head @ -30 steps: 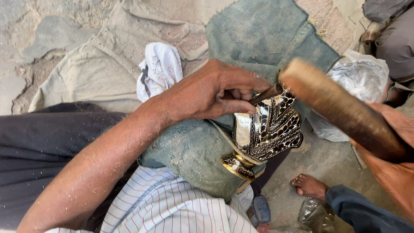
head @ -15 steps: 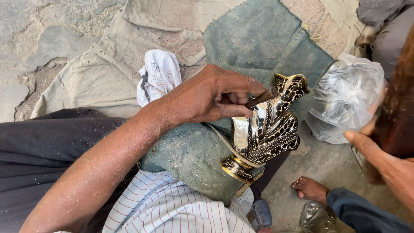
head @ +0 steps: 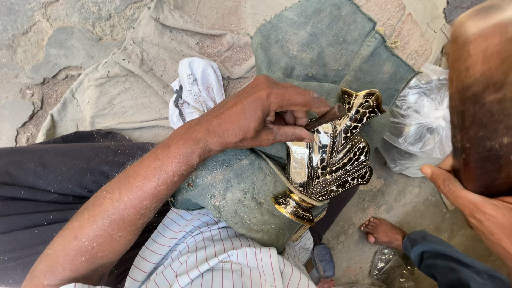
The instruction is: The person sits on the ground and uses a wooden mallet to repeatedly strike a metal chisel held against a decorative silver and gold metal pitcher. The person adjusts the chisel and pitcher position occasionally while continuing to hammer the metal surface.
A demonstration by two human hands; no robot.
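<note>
A brass vase point(head: 333, 160) with a black-and-silver cut pattern lies tilted on a blue-green cloth point(head: 240, 186) over my knee, and a cord loops around it near its base. My left hand point(head: 256, 114) pinches a thin dark chisel point(head: 326, 116), whose tip rests on the vase's upper part near the flared mouth. My right hand point(head: 474, 208) grips a thick brown wooden mallet point(head: 480, 96), which is raised close to the camera at the right edge, well above the vase.
A crumpled white cloth point(head: 194, 88) lies behind my left wrist on a beige sack. A clear plastic bag point(head: 421, 122) sits right of the vase. Lower right are a bare foot point(head: 384, 232) and a small plastic bag point(head: 389, 264) on the stone ground.
The mallet was down by the chisel's end a second ago. It has since swung up and to the right, close to the camera. My left hand keeps the chisel on the vase.
</note>
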